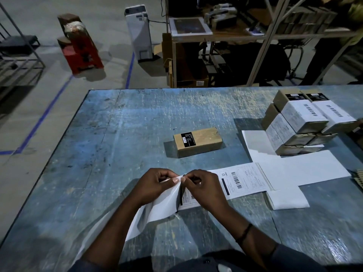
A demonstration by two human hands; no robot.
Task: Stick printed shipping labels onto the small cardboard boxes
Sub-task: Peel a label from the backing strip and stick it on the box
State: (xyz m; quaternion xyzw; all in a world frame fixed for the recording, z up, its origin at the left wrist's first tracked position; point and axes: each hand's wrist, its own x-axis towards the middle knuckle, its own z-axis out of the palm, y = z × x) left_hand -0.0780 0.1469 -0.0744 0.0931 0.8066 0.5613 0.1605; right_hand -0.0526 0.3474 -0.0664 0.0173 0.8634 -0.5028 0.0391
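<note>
The person is at the peeling step. Both hands meet low over the near part of the blue tabletop (117,124), working at the corner of a printed shipping label (187,200). The left hand (157,183) pinches the glossy backing liner (157,209), which curls down toward the person's left sleeve. The right hand (203,188) pinches the label's edge beside it, and the two thumbs nearly touch. Much of the label is hidden under the right hand, so it is unclear how far it has lifted.

A second label (242,180) lies flat on the strip just to the right. The bare cardboard box (198,142) sits further out on the tabletop, well apart from the hands, with only a small black sticker (188,138) on top. Labelled boxes (302,122) stand stacked at the far right.

The next move likely calls for drawing the label fully free without creasing it. It would then be carried to the bare box and squared on its top face.
</note>
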